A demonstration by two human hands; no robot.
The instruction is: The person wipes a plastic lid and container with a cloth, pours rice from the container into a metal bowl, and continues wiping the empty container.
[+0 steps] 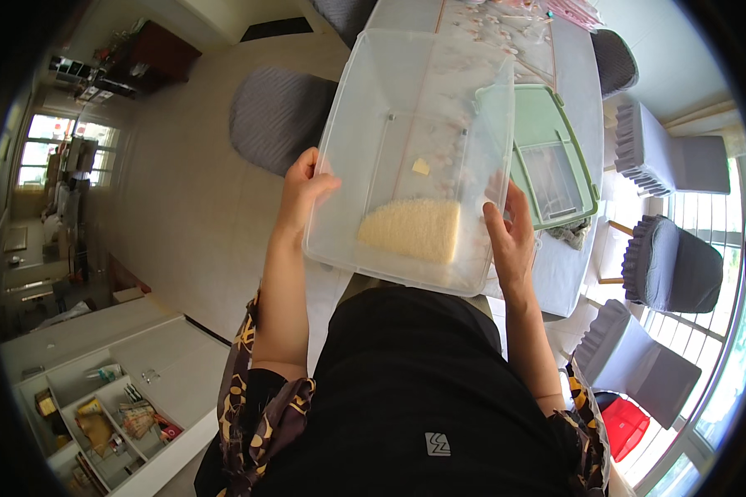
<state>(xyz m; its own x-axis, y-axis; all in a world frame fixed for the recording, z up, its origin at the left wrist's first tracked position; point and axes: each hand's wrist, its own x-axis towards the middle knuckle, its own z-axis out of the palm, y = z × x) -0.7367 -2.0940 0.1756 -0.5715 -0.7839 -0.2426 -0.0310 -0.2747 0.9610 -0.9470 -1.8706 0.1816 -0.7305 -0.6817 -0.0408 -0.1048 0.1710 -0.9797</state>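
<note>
A large clear plastic storage bin (354,149) is held before my body, tilted, with its open top facing me. A heap of pale yellow grain (413,230), perhaps rice, lies in its near end. Farther in is a small yellow piece (421,166) whose material I cannot tell. My left hand (304,189) grips the bin's left rim, thumb over the edge. On the opposite side, my right hand (513,233) holds the right rim, and some of its fingers show blurred through the plastic wall. Beyond the right rim a green-framed lid (566,133) with a clear panel rests on the table.
The marble-patterned table (556,273) extends under and beyond the bin. A grey cloth (571,233) sits partly under the lid. Grey-covered chairs (280,118) stand around the table. At lower left, an open drawer (68,397) has compartments of small items. A red container (625,425) is at lower right.
</note>
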